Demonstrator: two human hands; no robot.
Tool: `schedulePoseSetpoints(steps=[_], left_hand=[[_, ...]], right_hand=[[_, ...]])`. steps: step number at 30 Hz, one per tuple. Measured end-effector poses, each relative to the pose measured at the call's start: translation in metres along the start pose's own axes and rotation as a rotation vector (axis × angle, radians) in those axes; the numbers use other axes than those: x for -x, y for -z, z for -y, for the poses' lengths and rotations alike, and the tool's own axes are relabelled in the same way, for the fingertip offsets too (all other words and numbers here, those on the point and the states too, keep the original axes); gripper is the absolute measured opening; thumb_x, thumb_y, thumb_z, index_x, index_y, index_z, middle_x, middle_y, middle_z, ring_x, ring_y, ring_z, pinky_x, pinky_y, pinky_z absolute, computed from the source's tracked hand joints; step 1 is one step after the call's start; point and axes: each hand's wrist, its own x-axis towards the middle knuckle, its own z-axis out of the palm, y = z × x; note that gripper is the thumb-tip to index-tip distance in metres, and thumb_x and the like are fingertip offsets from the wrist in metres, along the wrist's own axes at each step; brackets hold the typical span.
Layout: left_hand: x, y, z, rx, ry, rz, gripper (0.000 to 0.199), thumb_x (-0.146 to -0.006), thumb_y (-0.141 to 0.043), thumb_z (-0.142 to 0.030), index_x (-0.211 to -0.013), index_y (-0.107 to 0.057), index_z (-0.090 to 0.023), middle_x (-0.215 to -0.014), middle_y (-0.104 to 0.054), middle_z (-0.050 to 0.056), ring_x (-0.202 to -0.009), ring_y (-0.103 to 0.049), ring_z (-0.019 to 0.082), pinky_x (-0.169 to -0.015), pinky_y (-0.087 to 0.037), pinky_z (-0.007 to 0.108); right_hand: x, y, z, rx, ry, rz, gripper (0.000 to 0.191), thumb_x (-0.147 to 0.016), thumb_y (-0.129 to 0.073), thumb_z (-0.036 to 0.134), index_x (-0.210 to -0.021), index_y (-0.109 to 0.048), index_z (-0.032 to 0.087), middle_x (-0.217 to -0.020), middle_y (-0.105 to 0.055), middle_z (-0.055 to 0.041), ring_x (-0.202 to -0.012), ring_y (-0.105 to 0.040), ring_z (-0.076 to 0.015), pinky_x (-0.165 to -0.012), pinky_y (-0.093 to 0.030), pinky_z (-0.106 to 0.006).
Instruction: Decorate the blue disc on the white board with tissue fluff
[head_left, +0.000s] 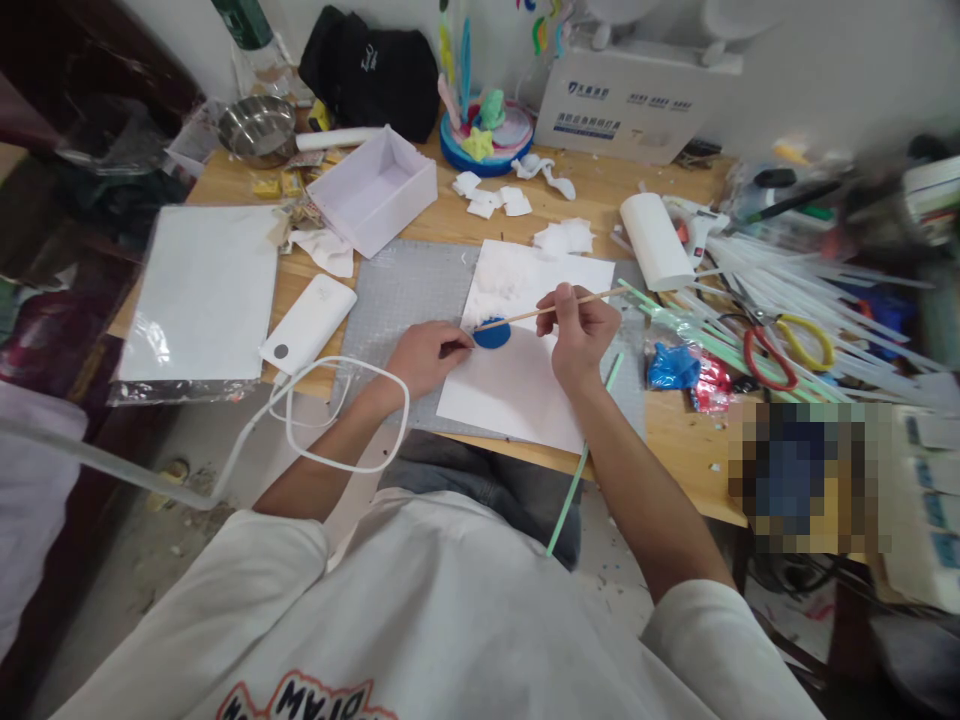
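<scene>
My right hand (579, 332) grips a thin wooden stick (525, 316) like a pen. The stick's tip rests at the upper edge of a flat dark-blue disc (493, 335). Left of the disc is my left hand (429, 358), its thumb and fingers pinched together at the disc's edge. Whatever that pinch holds is too small to make out. Both hands are over a white sheet of paper (517, 390), which lies on a grey cutting mat (397, 290). A heap of white fluffy bits (504, 278) covers the paper just beyond the disc.
A white power bank (309, 322) with a looping cable (405, 420) lies left. Behind are a white open box (375, 195) and a blue-rimmed round stand (487, 140). Scissors (769, 345), a glue gun (701, 225), a white roll (657, 240) and plastic strips (832, 280) crowd the right.
</scene>
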Motion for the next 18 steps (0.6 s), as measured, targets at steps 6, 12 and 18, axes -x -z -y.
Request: schedulePoseSetpoints(steps=[6,12,18], left_hand=[[0.0003,0.0004,-0.0018,-0.027,0.001,0.011,0.015,-0.091,-0.067,-0.022,-0.097,-0.081,-0.023,-0.1,-0.079,0.004,-0.09,-0.071,0.02,-0.091,-0.055,0.034],[0.0017,-0.001,-0.0021,-0.046,0.003,0.007,0.014,-0.091,-0.068,-0.021,-0.096,-0.081,-0.022,-0.099,-0.079,0.004,-0.092,-0.07,0.021,-0.091,-0.054,0.034],[-0.0027,-0.0002,-0.0052,-0.021,0.022,-0.02,0.014,-0.092,-0.068,-0.021,-0.097,-0.081,-0.022,-0.1,-0.08,0.004,-0.089,-0.071,0.02,-0.088,-0.053,0.033]], right_hand=[[0.001,-0.0016,-0.0032,0.006,-0.024,0.038,0.056,-0.089,-0.064,0.072,-0.066,-0.068,0.021,-0.05,-0.056,0.0045,-0.042,-0.051,-0.0072,-0.044,-0.042,-0.025],[0.0003,-0.0037,-0.009,-0.02,-0.074,0.05,0.053,-0.087,-0.066,0.072,-0.07,-0.071,0.022,-0.054,-0.061,0.0037,-0.045,-0.055,-0.0076,-0.047,-0.046,-0.025],[0.0003,-0.0042,-0.0082,-0.076,-0.073,0.037,0.049,-0.086,-0.072,0.067,-0.069,-0.072,0.021,-0.054,-0.062,0.0038,-0.045,-0.055,-0.0074,-0.045,-0.046,-0.025]])
